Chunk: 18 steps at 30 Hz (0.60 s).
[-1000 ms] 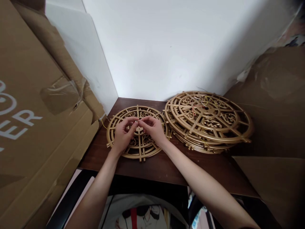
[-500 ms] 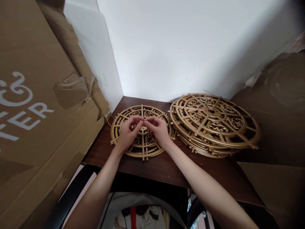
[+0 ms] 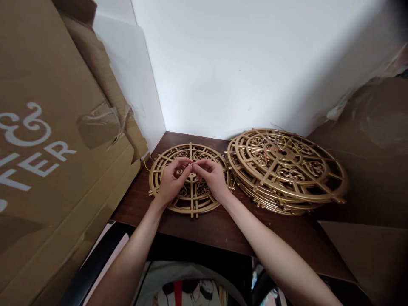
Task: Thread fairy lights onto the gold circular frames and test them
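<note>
Mid-frame, the left hand point(image 3: 172, 180) and right hand point(image 3: 212, 175) are pinched together on a tiny piece point(image 3: 191, 164), too small for me to identify, above the gold disc point(image 3: 192, 194) on the counter point(image 3: 223, 227). If either grip slackened, it could drop through the openwork.

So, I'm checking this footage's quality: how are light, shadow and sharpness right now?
Head view: the white wall bright at centre, a broad shadow toward its right; head view: soft glints on the stacked gold rings, the cardboard box at right dim; head view: the small piece between left hand and right hand too small and soft to identify.
</note>
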Each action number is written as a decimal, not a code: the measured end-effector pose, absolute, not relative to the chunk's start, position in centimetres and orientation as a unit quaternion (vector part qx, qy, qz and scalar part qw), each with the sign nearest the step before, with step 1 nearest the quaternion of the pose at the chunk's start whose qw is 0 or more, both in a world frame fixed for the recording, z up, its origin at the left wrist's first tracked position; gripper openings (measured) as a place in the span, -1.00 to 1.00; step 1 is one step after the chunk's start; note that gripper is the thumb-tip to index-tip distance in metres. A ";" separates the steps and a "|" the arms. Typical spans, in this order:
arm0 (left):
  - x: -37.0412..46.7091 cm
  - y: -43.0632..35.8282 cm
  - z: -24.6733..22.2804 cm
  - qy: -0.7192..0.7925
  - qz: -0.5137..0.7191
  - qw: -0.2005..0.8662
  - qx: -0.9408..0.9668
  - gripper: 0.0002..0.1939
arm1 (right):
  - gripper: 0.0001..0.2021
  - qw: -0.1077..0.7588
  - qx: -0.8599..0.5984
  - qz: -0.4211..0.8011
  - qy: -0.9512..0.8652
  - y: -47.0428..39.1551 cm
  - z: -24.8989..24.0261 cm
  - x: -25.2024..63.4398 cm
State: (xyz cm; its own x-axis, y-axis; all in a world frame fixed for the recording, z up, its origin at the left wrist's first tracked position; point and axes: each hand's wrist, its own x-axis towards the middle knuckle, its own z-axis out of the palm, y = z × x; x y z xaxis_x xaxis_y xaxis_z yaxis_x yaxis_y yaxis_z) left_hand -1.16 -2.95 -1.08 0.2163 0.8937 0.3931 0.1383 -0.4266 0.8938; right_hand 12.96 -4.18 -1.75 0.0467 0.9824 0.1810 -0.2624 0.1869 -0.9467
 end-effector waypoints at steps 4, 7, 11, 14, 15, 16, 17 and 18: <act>-1.2 -2.9 -1.2 0.381 0.499 0.367 0.686 -0.79 | -0.71 0.607 -0.387 0.510 -0.471 -4.2 -1.7 12.9; -1.2 -2.9 -1.2 0.384 0.500 0.366 0.685 -0.79 | -0.70 0.605 -0.389 0.511 -0.471 -4.2 -1.8 12.9; -1.2 -2.9 -1.2 0.382 0.499 0.376 0.681 -0.80 | -0.70 0.605 -0.383 0.521 -0.465 -4.1 -1.9 12.9; -1.2 -2.9 -1.2 0.381 0.503 0.396 0.667 -0.79 | -0.69 0.610 -0.380 0.519 -0.463 -4.1 -1.9 12.9; -1.2 -2.9 -1.1 0.382 0.506 0.403 0.659 -0.78 | -0.69 0.616 -0.376 0.517 -0.461 -4.1 -1.9 12.9; -1.2 -2.9 -1.1 0.386 0.512 0.404 0.652 -0.77 | -0.69 0.622 -0.371 0.515 -0.458 -4.1 -1.9 12.8; -1.2 -2.8 -1.1 0.391 0.520 0.399 0.646 -0.77 | -0.69 0.629 -0.366 0.515 -0.454 -4.1 -2.0 12.8; -1.2 -2.8 -1.0 0.399 0.527 0.387 0.643 -0.77 | -0.69 0.635 -0.360 0.516 -0.449 -4.1 -2.0 12.9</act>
